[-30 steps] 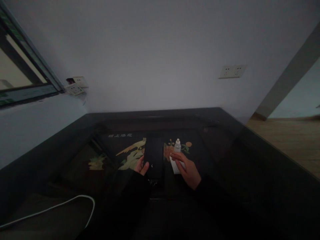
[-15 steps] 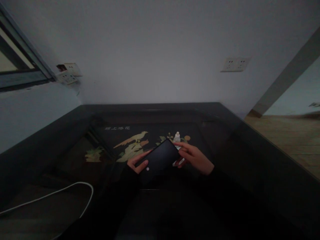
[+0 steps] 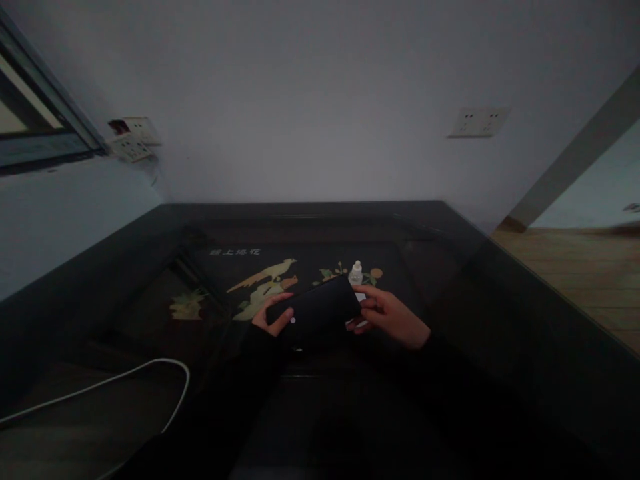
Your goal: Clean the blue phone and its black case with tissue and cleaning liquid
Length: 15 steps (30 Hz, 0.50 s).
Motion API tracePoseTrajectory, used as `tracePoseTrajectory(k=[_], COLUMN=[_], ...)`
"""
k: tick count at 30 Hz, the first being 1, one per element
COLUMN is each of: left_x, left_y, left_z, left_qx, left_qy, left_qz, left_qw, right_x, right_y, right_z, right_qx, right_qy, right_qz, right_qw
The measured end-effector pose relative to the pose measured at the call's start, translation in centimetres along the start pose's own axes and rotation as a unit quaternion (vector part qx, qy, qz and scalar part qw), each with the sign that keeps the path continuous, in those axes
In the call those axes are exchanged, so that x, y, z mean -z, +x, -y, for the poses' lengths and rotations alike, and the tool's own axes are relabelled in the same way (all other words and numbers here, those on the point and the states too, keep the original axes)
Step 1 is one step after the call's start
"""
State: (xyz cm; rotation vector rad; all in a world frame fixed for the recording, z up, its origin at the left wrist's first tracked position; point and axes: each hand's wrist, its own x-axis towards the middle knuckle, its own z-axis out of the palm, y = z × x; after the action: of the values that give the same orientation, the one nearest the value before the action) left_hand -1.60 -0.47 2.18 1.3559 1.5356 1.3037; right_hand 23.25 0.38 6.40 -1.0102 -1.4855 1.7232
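A black, flat rectangular object [image 3: 320,309] with a small white round dot near its left end is held tilted above the dark table, its right end higher. My left hand [image 3: 271,316] grips the left end, thumb on the front near the dot and fingers behind. My right hand [image 3: 393,317] has its curled fingers at the right end, some hidden behind the edge. Just behind that end stands a small clear bottle [image 3: 355,273] with a white cap, its lower part partly covered by the object and my right hand.
The dark glossy table [image 3: 310,230] bears a bird-and-flower picture [image 3: 265,283]. A white cable [image 3: 145,365] loops at the left front. Wall sockets [image 3: 479,123] are on the back wall, and a socket block [image 3: 131,147] is near the window at left.
The black object has tilted so its front face looks darker and narrower, and its left end has risen slightly. Both hands stay at its ends. The view has shifted a little.
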Motion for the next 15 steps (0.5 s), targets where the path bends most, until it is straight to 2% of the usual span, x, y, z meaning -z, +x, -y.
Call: tracePoseTrajectory(k=[3,6,10,15], left_x=[-0.5,-0.7,-0.7,-0.8], left_y=[-0.2,-0.2,-0.3,-0.6], left_z=[0.0,-0.1,-0.3,-0.8], left_qx=[0.003,0.000,-0.007,-0.022], left_qy=[-0.036,-0.059,-0.059,-0.056], left_qz=[-0.059,-0.091,-0.096,-0.102], left_qw=[0.998,0.994,0.994,0.993], right_x=[-0.5,-0.9,-1.2,-1.2], right_y=[0.2,0.2,0.4,0.8], right_z=[-0.6,-1.1,-1.7,-3.2], right_qx=[0.022,0.031,0.044,0.066], right_qy=[-0.006,-0.021,-0.030,0.007], right_qz=[-0.007,-0.006,-0.006,-0.019], right_qw=[1.000,0.999,0.999,0.998])
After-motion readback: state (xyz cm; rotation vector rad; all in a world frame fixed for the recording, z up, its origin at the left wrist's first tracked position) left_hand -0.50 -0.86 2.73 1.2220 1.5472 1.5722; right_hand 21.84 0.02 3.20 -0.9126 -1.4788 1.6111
